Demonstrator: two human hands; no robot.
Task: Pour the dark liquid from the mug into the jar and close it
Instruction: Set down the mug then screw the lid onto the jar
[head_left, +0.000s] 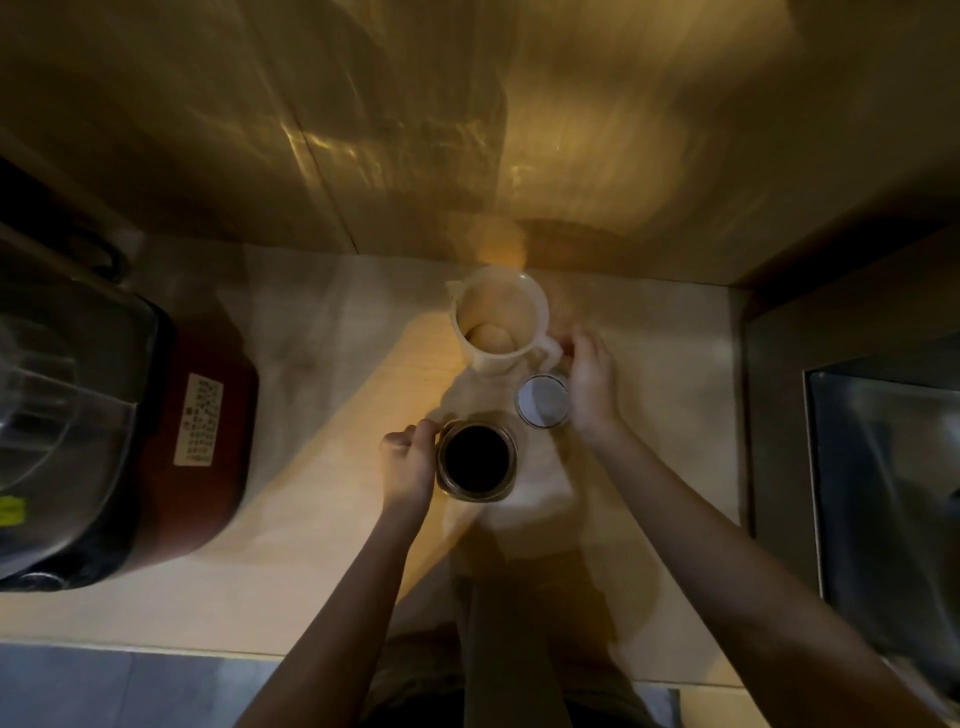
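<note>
A glass jar stands uncovered on the counter, filled with dark liquid. My left hand grips its left side. Behind the jar, a white mug with a spout stands upright, with no dark liquid visible inside. The jar's white lid lies flat on the counter between the mug and the jar, slightly to the right. My right hand rests just right of the lid. Its loosely curved fingertips are at the mug's handle without wrapping it.
A red and black rice cooker fills the left of the wooden counter. A metal sink lies at the right beyond a dark ledge. A glossy wall rises behind the mug.
</note>
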